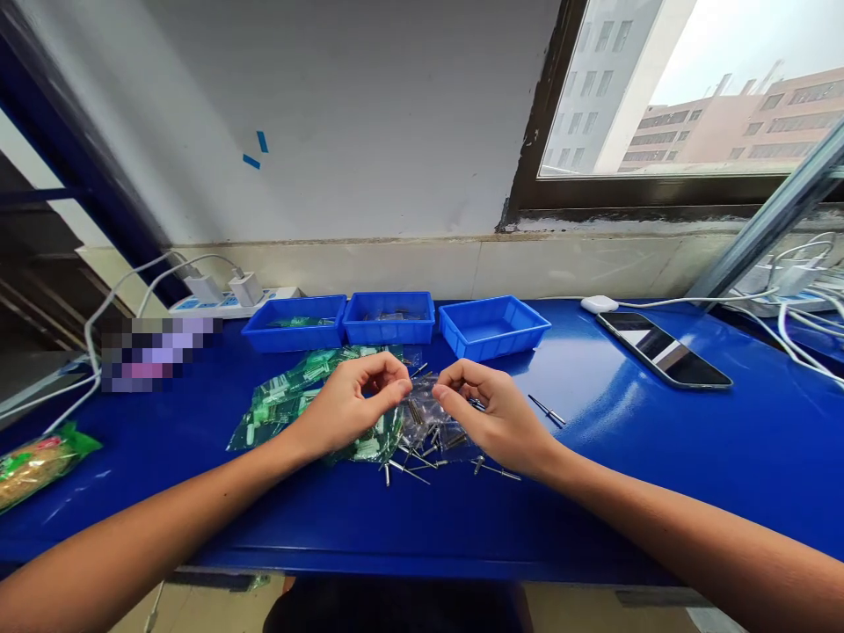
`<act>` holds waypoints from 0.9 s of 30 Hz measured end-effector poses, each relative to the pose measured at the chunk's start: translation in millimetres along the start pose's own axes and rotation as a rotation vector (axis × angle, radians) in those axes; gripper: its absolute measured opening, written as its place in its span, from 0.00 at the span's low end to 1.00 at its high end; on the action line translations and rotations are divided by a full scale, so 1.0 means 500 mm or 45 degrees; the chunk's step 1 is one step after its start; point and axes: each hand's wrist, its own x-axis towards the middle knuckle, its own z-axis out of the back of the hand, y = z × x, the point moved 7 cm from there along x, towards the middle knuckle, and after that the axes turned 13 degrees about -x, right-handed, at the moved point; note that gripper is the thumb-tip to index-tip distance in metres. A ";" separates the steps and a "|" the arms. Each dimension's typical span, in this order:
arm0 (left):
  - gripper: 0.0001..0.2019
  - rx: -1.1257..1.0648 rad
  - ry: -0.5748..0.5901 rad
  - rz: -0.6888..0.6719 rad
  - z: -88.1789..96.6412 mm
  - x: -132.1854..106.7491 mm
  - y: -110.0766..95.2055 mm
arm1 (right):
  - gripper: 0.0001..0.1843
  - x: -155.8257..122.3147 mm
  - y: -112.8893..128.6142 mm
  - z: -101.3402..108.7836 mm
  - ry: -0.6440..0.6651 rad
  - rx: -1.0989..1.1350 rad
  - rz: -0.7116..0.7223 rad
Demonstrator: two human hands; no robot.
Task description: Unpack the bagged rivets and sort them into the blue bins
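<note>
My left hand (352, 400) and my right hand (491, 413) meet over the middle of the blue table (626, 440), both with fingers curled in a pinch. Between them they hold a small clear plastic bag (422, 406) that contains thin metal pins. Under and around the hands lie several loose metal pins (422, 462) and a pile of green-tinted bags (290, 396) to the left. Two more pins (547, 410) lie just right of my right hand.
Three blue trays stand behind the hands: left (294, 323), middle (389, 316), right (493, 325). A phone (663, 349) lies at the right, with white cables (791, 325) beyond. A power strip with chargers (230, 294) sits at back left, a snack packet (36, 457) at far left.
</note>
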 end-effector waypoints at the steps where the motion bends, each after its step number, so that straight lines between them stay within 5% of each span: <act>1: 0.09 -0.072 -0.037 0.033 0.005 0.002 0.006 | 0.05 0.000 0.000 -0.001 0.002 -0.010 0.009; 6: 0.09 -0.487 -0.181 0.118 0.018 0.007 0.027 | 0.03 -0.001 -0.006 -0.014 0.066 -0.010 -0.013; 11: 0.10 -0.657 -0.077 0.190 -0.004 0.001 0.031 | 0.05 0.000 -0.001 -0.017 0.092 -0.011 0.024; 27: 0.10 -0.259 -0.060 0.137 -0.003 0.000 0.016 | 0.08 0.003 0.000 0.012 -0.059 -0.058 -0.025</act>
